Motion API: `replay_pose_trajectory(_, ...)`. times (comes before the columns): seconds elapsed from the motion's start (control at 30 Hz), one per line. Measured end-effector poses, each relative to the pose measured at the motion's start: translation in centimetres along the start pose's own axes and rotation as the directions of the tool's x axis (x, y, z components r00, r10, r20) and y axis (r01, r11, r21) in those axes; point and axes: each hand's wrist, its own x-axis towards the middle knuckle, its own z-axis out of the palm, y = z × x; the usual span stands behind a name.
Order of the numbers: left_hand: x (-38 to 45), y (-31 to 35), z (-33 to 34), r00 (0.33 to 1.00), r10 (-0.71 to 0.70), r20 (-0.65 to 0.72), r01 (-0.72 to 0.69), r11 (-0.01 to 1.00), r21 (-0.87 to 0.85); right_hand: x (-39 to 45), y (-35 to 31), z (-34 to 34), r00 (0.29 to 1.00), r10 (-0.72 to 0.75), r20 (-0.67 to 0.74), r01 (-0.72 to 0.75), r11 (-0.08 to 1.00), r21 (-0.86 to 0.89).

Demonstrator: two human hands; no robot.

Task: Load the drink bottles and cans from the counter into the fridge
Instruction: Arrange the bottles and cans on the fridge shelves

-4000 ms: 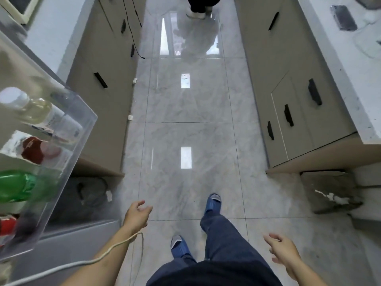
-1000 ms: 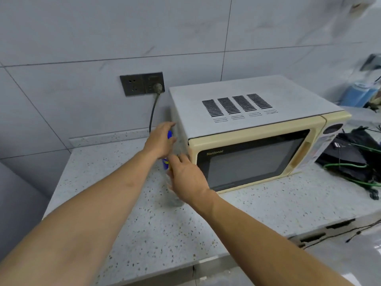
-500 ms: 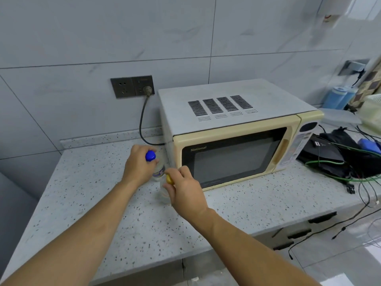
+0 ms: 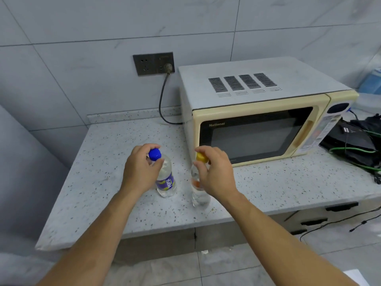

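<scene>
On counter [image 4: 99, 182], hands [image 4: 142, 168] hold bottles [image 4: 166, 178] upright.

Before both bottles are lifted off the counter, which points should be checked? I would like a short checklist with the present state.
1. Left hand holds the blue-capped bottle at the neck: ok.
2. Right hand holds the yellow-capped bottle at the neck: ok.
3. Both caps screwed tight: cannot tell.
4. Bottles apart from each other: ok.
5. Yellow-capped bottle apart from the microwave: ok.
6. Grip firm enough: cannot tell.
</scene>
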Motion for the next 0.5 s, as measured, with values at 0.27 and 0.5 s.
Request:
replay_pose_trajectory(0.27,-1.7,-2.5,2.8,0.973,-0.153,0.172,0.195,0.945,-0.263,-3.8,3.1,1.8,0.964,0.265,0.009,-0.257,0.925,0.281)
replay_pose_trajectory(0.5,-2.6,-6.8,6.0,0.89,-0.318,0.326,0.432,0.816,-0.384,-6.6,5.6,5.1,0.886,0.445,0.129,-0.464,0.854,0.236)
